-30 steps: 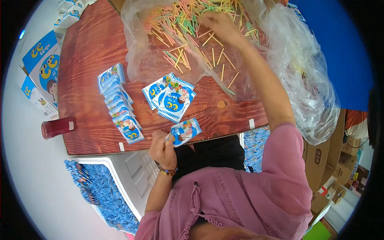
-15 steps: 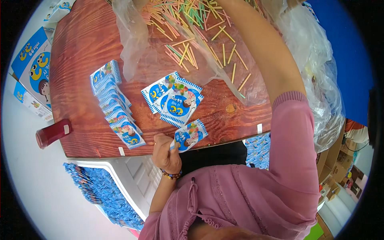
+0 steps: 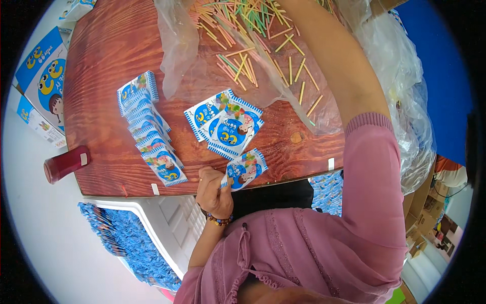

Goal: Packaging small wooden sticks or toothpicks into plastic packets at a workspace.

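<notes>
My left hand point(image 3: 214, 193), with a beaded bracelet at its wrist, is at the table's near edge. Its thumb and fingers pinch one end of a small blue-and-white packet point(image 3: 247, 170) with a printed picture. Just beyond lies a loose pile of similar packets point(image 3: 230, 133), and to the left a row of overlapping packets point(image 3: 152, 121). My right forearm point(image 3: 334, 55) stretches to the far side, past many thin pastel candy sticks point(image 3: 248, 20) on clear plastic sheeting. The right hand itself is beyond the upper edge, out of sight.
A dark red bottle point(image 3: 67, 163) lies at the table's left edge, near a printed blue-and-white carton point(image 3: 45, 81). Below left, a white bin point(image 3: 152, 223) holds many blue packets. Crumpled clear plastic point(image 3: 400, 96) hangs along the right side, with cardboard boxes point(image 3: 422, 223) beyond.
The whole view has shifted slightly, so the table's things appear a little further right. My left hand keeps its pinch on the packet; the right arm still reaches far out.
</notes>
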Available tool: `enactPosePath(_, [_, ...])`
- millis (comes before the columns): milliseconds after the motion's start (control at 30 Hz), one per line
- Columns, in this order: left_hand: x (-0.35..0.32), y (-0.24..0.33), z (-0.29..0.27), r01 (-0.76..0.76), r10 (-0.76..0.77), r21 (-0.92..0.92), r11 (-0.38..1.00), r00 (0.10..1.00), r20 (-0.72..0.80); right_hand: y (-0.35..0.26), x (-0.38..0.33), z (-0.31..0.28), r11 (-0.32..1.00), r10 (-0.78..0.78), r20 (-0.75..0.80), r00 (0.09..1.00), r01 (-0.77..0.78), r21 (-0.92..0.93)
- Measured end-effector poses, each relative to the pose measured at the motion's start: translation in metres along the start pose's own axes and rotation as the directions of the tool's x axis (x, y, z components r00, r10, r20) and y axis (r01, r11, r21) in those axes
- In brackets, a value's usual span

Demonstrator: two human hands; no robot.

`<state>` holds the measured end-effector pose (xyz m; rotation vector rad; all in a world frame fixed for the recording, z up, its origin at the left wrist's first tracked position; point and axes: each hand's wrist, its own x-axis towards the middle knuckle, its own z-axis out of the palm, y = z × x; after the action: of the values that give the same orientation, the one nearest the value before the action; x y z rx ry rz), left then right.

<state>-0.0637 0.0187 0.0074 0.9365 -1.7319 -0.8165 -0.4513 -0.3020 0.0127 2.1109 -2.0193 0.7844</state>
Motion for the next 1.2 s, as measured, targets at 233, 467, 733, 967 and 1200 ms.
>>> enactPosePath(233, [-0.001,0.001,0.000,0.011,-0.011,0.025,1.000,1.000,0.002,0.012,-0.025,-0.032,0.990,0.127,0.174,0.976,-0.113,-0.089])
enactPosePath(467, [-0.004,-0.001,-0.002,0.027,-0.026,0.044,0.999,0.999,-0.026,-0.016,-0.073,-0.076,0.882,0.319,0.565,0.761,-0.456,0.116])
enactPosePath(733, [-0.002,0.008,-0.004,0.136,-0.130,0.069,0.988,0.988,-0.081,-0.004,-0.130,-0.070,0.215,0.158,0.622,0.767,-0.642,0.736])
enactPosePath(967, [0.009,0.024,-0.006,0.337,-0.374,-0.233,0.912,0.917,-0.137,-0.092,-0.176,-0.113,0.023,0.217,0.357,0.908,-0.371,0.928])
enactPosePath(1200, [0.051,0.013,0.029,0.224,-0.296,-0.366,0.903,0.943,-0.154,-0.196,-0.213,-0.127,-0.201,0.307,0.096,0.947,-0.034,0.979])
